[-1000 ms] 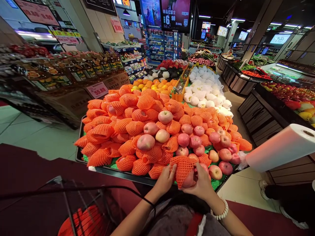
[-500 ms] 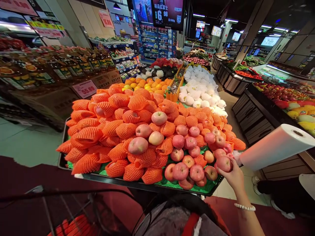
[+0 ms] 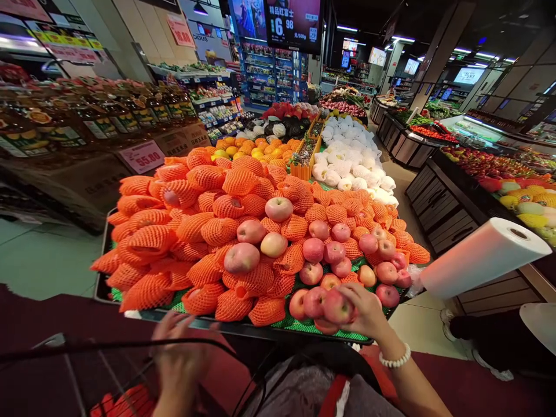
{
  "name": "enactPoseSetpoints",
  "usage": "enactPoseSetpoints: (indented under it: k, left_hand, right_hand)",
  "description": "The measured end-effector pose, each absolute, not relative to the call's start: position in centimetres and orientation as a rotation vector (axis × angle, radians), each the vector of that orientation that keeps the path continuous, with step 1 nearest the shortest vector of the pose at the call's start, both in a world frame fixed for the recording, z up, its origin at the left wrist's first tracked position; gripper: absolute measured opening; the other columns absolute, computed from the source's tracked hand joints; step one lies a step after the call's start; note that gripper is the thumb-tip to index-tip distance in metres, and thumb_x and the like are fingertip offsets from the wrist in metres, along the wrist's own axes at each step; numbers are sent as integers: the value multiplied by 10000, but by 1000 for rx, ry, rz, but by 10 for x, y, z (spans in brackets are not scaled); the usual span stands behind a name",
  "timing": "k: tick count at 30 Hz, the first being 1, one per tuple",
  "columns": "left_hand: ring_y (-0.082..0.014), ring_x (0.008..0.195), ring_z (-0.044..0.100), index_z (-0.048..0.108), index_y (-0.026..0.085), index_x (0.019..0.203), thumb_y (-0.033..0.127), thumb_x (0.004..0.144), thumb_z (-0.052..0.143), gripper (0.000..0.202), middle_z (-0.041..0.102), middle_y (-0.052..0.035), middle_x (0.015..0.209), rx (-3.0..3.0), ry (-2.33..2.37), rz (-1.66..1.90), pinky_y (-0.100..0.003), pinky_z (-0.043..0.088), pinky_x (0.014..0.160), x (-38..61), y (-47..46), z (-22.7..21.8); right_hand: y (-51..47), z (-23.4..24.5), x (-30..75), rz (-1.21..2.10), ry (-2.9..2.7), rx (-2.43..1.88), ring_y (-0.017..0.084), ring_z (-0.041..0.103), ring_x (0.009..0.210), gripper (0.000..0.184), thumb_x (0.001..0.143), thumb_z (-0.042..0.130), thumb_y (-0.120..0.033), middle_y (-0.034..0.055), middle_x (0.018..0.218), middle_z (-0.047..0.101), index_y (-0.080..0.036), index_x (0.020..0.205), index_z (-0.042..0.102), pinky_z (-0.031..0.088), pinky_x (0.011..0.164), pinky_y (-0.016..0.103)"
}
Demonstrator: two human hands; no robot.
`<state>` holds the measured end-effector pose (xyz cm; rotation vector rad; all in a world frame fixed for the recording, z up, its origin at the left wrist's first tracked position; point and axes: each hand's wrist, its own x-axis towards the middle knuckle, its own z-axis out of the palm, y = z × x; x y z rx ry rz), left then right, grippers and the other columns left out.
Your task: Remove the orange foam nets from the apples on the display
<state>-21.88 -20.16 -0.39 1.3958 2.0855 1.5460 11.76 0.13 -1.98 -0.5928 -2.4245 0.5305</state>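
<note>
I stand at a black display tray (image 3: 130,313) heaped with apples, most of them wrapped in orange foam nets (image 3: 208,226). My right hand (image 3: 367,313) curls round a bare pink-red apple (image 3: 336,306) at the front edge of the pile, among other bare apples. A white bead bracelet sits on that wrist. My left hand (image 3: 180,359) hovers low by the cart's black handle (image 3: 113,344), blurred, with fingers spread and nothing in it.
A roll of white plastic bags (image 3: 482,258) juts in from the right. Behind the apples lie oranges (image 3: 256,147) and white-netted fruit (image 3: 351,162). A price sign (image 3: 141,156) and shelves of bottles stand on the left. Dark produce counters (image 3: 456,214) line the right aisle.
A second ago both hands held a netted apple at the front. My right hand then reached to the right side of the pile and has come back to a bare front apple. My left hand dropped to the cart.
</note>
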Motion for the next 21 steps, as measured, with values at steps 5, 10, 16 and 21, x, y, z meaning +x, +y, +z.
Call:
enactPoseSetpoints:
  k: [5, 10, 16, 21]
  left_hand:
    - [-423, 1341, 586, 410, 202, 1540, 830, 763, 719, 1046, 511, -203, 1541, 1661, 1367, 1266, -587, 522, 1118, -154, -157, -31]
    - [-382, 1406, 538, 419, 181, 1481, 521, 814, 755, 821, 558, -199, 1477, 1564, 1388, 1301, -585, 424, 1207, -132, -142, -42]
    - [-367, 1286, 618, 493, 185, 1376, 505, 827, 718, 674, 614, -176, 1376, 1464, 1669, 1412, -567, 495, 1126, -175, -171, -68]
    - [-358, 1286, 618, 487, 202, 1381, 486, 830, 753, 674, 614, -169, 1380, 1417, 1795, 1413, -571, 498, 1130, -191, -189, -75]
  right_hand:
    - [-38, 1, 61, 532, -2530, -232, 303, 626, 1256, 829, 796, 861, -452, 155, 1362, 652, -238, 1504, 487, 557, 1028, 460]
    - [-22, 7, 70, 587, -2647, -430, 290, 530, 1409, 974, 806, 848, -510, 75, 1551, 529, -375, 1622, 334, 487, 1161, 463]
    - [81, -25, 149, 56, -2530, -1493, 370, 570, 1337, 597, 988, 547, -309, 232, 1478, 584, -86, 1537, 479, 448, 1140, 510]
    - [109, -66, 162, -27, -2719, -1552, 353, 594, 1290, 431, 902, 621, -225, 199, 1316, 718, -119, 1314, 686, 326, 1205, 469]
